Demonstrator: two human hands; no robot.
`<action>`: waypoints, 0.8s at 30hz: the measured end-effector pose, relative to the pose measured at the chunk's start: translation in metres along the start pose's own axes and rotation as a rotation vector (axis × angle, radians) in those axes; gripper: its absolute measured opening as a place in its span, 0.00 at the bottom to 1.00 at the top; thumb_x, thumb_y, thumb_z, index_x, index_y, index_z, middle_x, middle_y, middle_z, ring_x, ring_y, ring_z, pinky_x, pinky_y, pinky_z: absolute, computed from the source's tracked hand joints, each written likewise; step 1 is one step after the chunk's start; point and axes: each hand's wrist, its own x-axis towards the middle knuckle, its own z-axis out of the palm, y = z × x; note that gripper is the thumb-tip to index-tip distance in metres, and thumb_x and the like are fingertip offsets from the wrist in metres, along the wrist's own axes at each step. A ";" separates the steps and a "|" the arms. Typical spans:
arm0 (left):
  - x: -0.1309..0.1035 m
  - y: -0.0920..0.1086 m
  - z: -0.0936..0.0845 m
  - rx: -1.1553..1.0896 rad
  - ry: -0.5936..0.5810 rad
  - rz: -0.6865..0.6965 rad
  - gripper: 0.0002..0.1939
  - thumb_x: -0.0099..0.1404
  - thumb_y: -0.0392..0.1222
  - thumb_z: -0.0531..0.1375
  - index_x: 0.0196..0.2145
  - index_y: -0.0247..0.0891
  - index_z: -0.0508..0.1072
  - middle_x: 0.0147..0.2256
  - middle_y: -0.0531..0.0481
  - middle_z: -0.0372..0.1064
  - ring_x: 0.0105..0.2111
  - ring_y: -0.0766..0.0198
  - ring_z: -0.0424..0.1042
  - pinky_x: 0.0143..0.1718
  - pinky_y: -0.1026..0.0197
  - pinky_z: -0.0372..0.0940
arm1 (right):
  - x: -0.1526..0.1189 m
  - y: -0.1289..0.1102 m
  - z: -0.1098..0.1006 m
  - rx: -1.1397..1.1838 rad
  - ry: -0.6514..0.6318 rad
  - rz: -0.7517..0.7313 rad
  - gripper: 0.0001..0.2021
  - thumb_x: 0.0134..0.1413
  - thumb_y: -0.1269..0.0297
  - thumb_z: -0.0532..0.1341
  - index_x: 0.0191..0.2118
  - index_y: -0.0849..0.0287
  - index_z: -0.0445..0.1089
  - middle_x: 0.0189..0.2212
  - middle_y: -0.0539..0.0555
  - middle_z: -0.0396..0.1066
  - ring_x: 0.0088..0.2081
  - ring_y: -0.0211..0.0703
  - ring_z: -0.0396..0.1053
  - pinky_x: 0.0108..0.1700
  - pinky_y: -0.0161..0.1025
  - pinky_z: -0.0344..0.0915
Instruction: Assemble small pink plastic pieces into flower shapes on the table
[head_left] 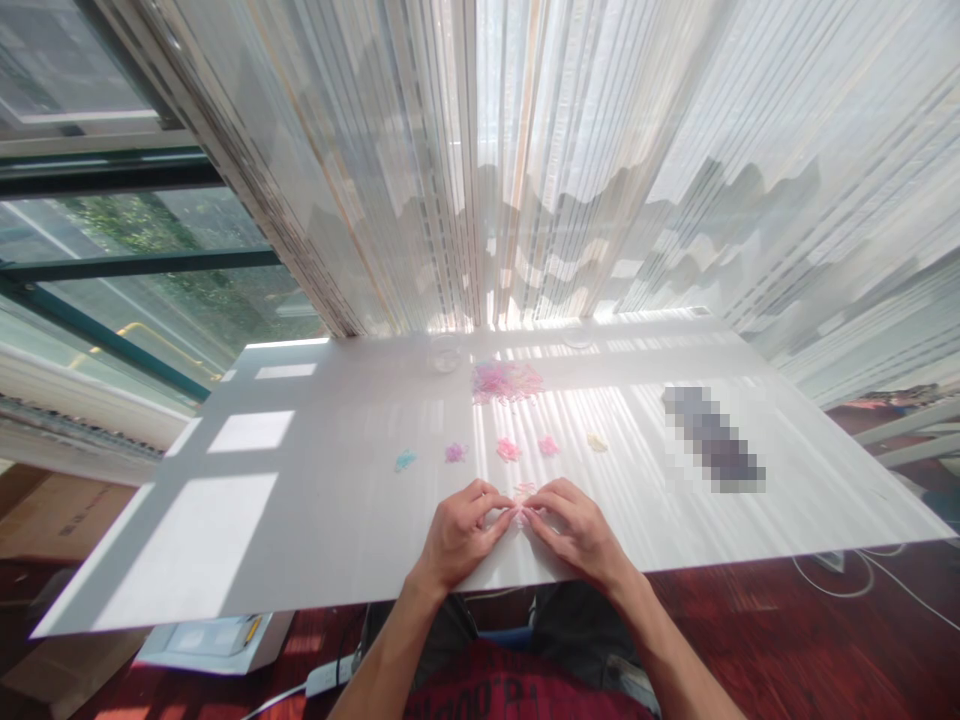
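My left hand (pixel 463 532) and my right hand (pixel 576 530) meet at the table's near side, thumbs and forefingers pinched almost together. Between the fingertips is something small and pink, partly hidden. Just beyond them lie thin pink band-like pieces (pixel 524 489). Farther out is a row of small heaps of similar pieces: a blue heap (pixel 406 460), a purple heap (pixel 456 453), a deep pink heap (pixel 508 450), a light pink heap (pixel 549 445) and a pale yellow heap (pixel 596 441). Behind the row spreads a larger mixed pink and purple pile (pixel 506 382).
A clear round container (pixel 445 354) stands on the white table (pixel 337 540) near its far edge, with a clear lid-like disc (pixel 578 339) to its right. A blurred-out dark object (pixel 712 440) lies at right. Sheer curtains (pixel 495 200) hang behind the table.
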 end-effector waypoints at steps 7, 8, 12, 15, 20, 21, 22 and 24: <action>-0.001 -0.001 0.000 -0.001 -0.002 0.005 0.08 0.70 0.41 0.60 0.40 0.40 0.79 0.33 0.51 0.72 0.23 0.72 0.65 0.29 0.68 0.67 | 0.000 -0.002 -0.001 0.002 -0.016 0.024 0.05 0.64 0.68 0.60 0.43 0.56 0.73 0.34 0.55 0.74 0.36 0.44 0.73 0.39 0.41 0.72; -0.001 -0.001 0.000 -0.003 -0.001 0.007 0.08 0.70 0.41 0.60 0.40 0.40 0.79 0.33 0.51 0.72 0.23 0.72 0.65 0.29 0.68 0.67 | 0.000 -0.002 -0.001 0.005 -0.017 0.027 0.05 0.64 0.68 0.60 0.43 0.56 0.73 0.34 0.55 0.73 0.36 0.44 0.73 0.39 0.41 0.72; 0.000 0.000 0.000 -0.016 0.001 0.007 0.08 0.70 0.41 0.59 0.40 0.40 0.79 0.33 0.50 0.72 0.24 0.71 0.66 0.29 0.67 0.67 | 0.000 -0.002 -0.001 0.026 -0.023 0.048 0.05 0.64 0.68 0.60 0.41 0.56 0.73 0.33 0.54 0.73 0.36 0.44 0.73 0.38 0.40 0.72; 0.000 -0.001 0.000 -0.023 -0.003 0.003 0.09 0.71 0.41 0.59 0.40 0.40 0.79 0.33 0.50 0.72 0.24 0.71 0.66 0.29 0.67 0.67 | 0.000 -0.002 -0.001 0.028 -0.025 0.053 0.04 0.64 0.67 0.60 0.40 0.55 0.73 0.33 0.54 0.73 0.35 0.44 0.73 0.38 0.40 0.72; 0.000 0.000 -0.001 -0.027 0.002 0.007 0.08 0.71 0.41 0.59 0.40 0.40 0.79 0.33 0.50 0.72 0.23 0.71 0.65 0.28 0.67 0.67 | 0.001 -0.004 -0.002 0.030 -0.019 0.038 0.06 0.62 0.67 0.61 0.43 0.55 0.73 0.34 0.54 0.74 0.36 0.44 0.73 0.38 0.40 0.73; 0.000 0.000 -0.001 -0.028 0.003 0.009 0.08 0.71 0.41 0.59 0.40 0.40 0.79 0.33 0.50 0.72 0.23 0.71 0.65 0.28 0.67 0.67 | 0.001 -0.004 -0.002 0.030 -0.021 0.037 0.06 0.62 0.67 0.61 0.43 0.55 0.73 0.34 0.54 0.74 0.35 0.44 0.73 0.38 0.40 0.73; 0.000 0.000 -0.001 -0.030 0.003 0.011 0.09 0.71 0.41 0.59 0.40 0.40 0.79 0.33 0.50 0.72 0.23 0.71 0.65 0.28 0.67 0.67 | 0.001 -0.004 -0.002 0.030 -0.024 0.038 0.05 0.62 0.68 0.61 0.43 0.55 0.73 0.34 0.54 0.74 0.35 0.44 0.73 0.38 0.40 0.73; 0.000 0.001 -0.001 -0.031 0.002 0.011 0.09 0.71 0.41 0.59 0.39 0.40 0.79 0.33 0.50 0.72 0.23 0.72 0.64 0.28 0.67 0.67 | 0.001 -0.004 -0.002 0.028 -0.028 0.039 0.05 0.63 0.68 0.61 0.42 0.55 0.73 0.33 0.54 0.73 0.35 0.43 0.73 0.37 0.40 0.73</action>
